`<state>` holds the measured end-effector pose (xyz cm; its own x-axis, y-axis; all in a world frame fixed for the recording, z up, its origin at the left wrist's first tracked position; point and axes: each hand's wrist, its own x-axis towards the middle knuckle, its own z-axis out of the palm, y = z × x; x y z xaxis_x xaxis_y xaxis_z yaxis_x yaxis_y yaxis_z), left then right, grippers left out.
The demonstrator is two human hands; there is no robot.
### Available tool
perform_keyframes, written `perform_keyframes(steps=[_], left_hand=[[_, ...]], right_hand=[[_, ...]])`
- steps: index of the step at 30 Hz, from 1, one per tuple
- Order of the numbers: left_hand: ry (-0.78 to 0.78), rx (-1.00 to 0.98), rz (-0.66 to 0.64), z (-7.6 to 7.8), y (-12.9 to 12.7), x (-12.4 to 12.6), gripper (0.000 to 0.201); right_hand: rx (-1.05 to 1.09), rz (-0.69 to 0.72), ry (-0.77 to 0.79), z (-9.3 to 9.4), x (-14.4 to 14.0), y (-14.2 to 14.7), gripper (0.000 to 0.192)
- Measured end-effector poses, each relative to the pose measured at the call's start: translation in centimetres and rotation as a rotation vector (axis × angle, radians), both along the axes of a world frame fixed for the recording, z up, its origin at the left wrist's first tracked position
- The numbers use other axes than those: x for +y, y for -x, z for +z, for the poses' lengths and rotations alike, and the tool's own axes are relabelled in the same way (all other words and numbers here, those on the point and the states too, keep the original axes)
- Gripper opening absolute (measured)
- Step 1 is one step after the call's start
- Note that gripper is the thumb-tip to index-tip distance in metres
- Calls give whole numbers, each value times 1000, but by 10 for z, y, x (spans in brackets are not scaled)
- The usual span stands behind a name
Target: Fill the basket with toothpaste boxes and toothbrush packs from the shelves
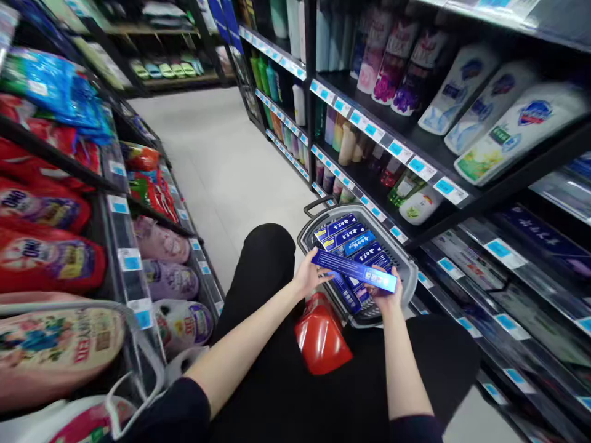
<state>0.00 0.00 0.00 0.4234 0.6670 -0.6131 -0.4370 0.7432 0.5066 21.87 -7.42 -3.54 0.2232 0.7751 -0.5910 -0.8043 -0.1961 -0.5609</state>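
A long dark-blue toothpaste box (353,269) with a bright blue end is held level between my two hands. My left hand (310,275) has its fingers closed on the box's left end. At the right end, my right hand (385,292) grips it with thumb and fingers. Just beneath sits a grey shopping basket (406,274), holding several similar blue boxes (347,234) laid in a row. A red glossy object (322,337) lies against the basket's near side, by my legs; I cannot make out its kind.
Shelves of body-wash bottles (517,132) rise on the right, above racks of boxes (471,261). On the left, shelves hold red detergent bottles (46,246) and bags (64,92). A pale floor aisle (217,160) runs ahead between them.
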Motion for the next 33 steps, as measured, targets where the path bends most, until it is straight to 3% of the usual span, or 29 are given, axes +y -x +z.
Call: perform_keyframes(steps=[13, 21, 33], left_hand=[[-7, -18, -11, -1, 2, 0, 37], [-6, -2, -3, 3, 1, 0, 38], [-22, -8, -13, -2, 2, 1, 38]], right_hand=[[3, 52, -78, -6, -2, -2, 48], [-8, 26, -43, -3, -1, -2, 48], [-26, 29, -34, -1, -1, -1, 47]])
